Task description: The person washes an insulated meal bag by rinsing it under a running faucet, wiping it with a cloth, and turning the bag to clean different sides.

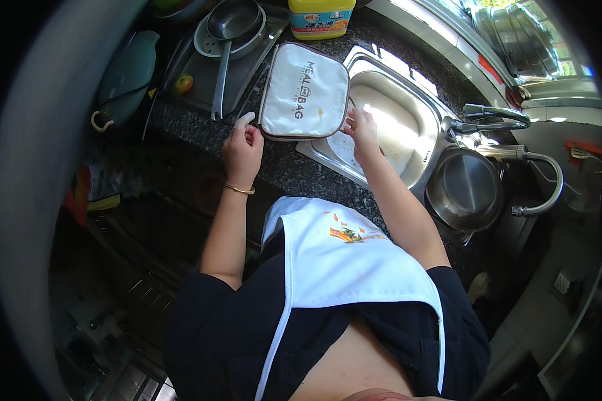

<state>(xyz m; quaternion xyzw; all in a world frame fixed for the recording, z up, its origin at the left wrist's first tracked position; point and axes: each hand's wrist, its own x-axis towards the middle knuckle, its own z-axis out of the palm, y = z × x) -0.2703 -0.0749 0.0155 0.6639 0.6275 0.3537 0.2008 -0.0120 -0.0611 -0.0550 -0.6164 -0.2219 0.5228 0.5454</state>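
Observation:
A white insulated meal bag (305,92) with brown zip edging lies between my hands, partly over the left rim of the steel sink (399,125). Its lid looks flat and bears writing and a small yellowish stain. My left hand (244,145) is beside the bag's lower left corner, fingers curled, index finger pointing up with a whitish covering on its tip; a bangle is on that wrist. My right hand (362,131) is at the bag's right side over the sink, fingers bent near its edge. Whether either hand grips the bag cannot be made out.
A yellow cleaner jug (322,20) stands behind the bag. At left, a tray (190,95) holds a long-handled pan (233,20), a colander and a tomato (183,83). A faucet (491,120) and steel pan (464,189) are right of the sink.

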